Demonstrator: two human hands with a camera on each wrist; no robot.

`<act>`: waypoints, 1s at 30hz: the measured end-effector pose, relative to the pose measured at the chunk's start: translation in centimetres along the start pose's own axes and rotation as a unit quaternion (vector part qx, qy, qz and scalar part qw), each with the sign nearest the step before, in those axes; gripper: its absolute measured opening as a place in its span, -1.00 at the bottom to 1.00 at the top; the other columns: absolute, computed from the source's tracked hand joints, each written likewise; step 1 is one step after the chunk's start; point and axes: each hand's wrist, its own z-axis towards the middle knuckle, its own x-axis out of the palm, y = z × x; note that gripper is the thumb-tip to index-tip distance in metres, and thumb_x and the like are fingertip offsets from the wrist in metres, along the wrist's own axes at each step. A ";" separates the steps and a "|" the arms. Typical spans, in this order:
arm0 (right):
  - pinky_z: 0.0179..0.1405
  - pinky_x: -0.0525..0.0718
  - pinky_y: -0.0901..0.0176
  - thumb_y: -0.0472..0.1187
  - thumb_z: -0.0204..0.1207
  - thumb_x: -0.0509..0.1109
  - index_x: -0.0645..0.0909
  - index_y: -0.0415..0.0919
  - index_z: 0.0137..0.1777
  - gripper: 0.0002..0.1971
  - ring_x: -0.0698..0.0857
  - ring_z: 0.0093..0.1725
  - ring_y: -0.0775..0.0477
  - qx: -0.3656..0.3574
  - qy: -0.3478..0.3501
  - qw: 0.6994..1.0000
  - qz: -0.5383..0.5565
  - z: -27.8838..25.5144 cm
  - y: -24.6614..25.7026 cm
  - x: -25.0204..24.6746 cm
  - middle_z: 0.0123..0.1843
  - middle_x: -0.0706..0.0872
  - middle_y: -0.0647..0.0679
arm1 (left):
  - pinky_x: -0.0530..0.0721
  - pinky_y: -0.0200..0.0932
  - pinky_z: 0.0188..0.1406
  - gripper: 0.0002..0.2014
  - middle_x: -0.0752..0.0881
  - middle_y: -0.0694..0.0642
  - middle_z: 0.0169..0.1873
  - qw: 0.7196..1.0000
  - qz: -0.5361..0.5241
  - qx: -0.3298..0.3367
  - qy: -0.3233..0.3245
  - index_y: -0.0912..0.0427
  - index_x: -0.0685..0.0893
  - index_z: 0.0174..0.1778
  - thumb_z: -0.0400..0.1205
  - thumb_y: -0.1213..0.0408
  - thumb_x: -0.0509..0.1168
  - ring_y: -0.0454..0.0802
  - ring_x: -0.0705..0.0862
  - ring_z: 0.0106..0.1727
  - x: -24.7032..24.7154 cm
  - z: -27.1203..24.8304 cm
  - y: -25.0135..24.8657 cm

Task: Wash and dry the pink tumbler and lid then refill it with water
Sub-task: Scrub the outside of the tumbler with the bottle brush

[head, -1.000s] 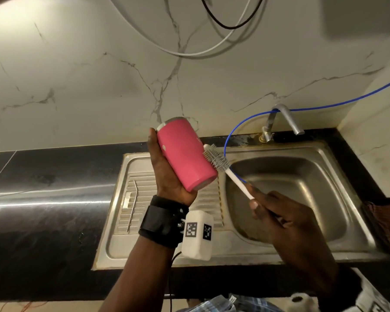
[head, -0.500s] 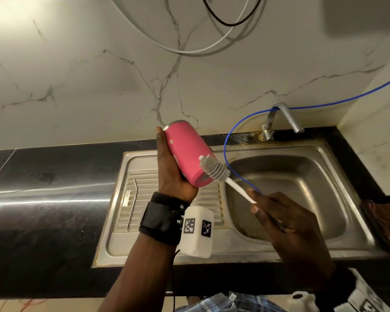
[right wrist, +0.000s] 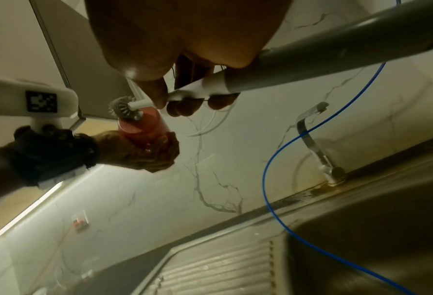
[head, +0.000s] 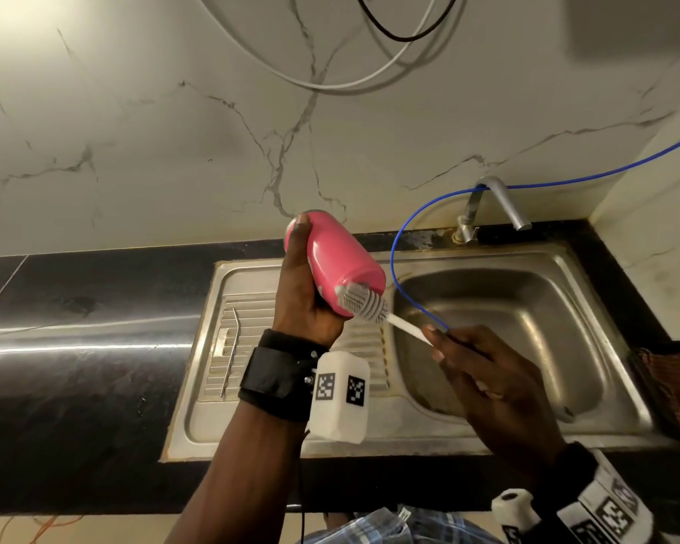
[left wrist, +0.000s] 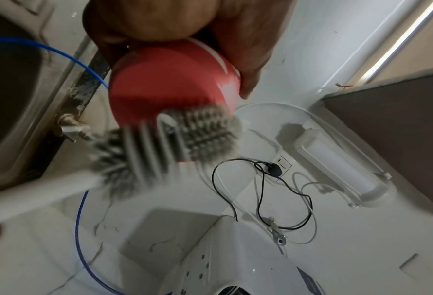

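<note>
Over the steel sink (head: 468,265), the left hand (head: 303,304) grips the pink tumbler (head: 338,265) tilted, base nearest; the right hand (head: 483,371) holds the bottle brush (head: 366,302) against it. Rotate the tumbler, scrubbing firmly.

Head cam downward (wrists close-up)

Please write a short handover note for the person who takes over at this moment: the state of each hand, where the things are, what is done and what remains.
Left hand grips the pink tumbler, tilted base-down over the drainboard.
Right hand holds the bottle brush; its bristles touch the tumbler's base.
A metal straw lies on the drainboard. No lid is visible.
Done: outside scrubbing is under way.
Left: finish scrubbing, rinse at the tap, wash the lid, dry both, refill.
</note>
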 end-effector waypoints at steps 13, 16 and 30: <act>-0.08 0.65 0.14 -0.25 0.69 0.40 0.73 -0.08 0.44 -0.66 0.72 -0.04 0.10 -0.037 0.018 0.999 0.003 -0.1 -0.6 0.1 0.09 0.70 0.02 | 0.88 -0.02 -0.10 -0.44 0.80 0.20 -0.10 0.999 -0.045 -0.003 0.020 0.18 0.68 0.29 0.75 -0.29 0.31 0.10 0.80 -0.14 1.2 -1.3 -0.2; -0.14 0.66 0.03 -0.31 0.69 0.41 0.73 -0.12 0.43 -0.66 0.74 -0.06 0.02 -0.050 0.018 0.999 0.004 0.2 -0.4 0.1 0.07 0.70 -0.02 | 0.88 0.00 -0.09 -0.44 0.80 0.21 -0.12 0.999 -0.034 -0.015 0.021 0.18 0.67 0.30 0.75 -0.29 0.30 0.10 0.80 -0.15 1.4 -1.5 0.5; -0.25 0.67 -0.10 -0.25 0.71 0.40 0.75 -0.14 0.42 -0.69 0.76 -0.12 -0.09 -0.048 0.010 0.999 -0.001 0.5 -1.0 -0.3 0.05 0.71 -0.06 | 0.89 0.07 -0.04 -0.38 0.79 0.26 -0.02 0.998 -0.044 -0.040 0.028 0.20 0.63 0.43 0.74 -0.29 0.32 0.18 0.75 0.01 0.9 -1.3 1.1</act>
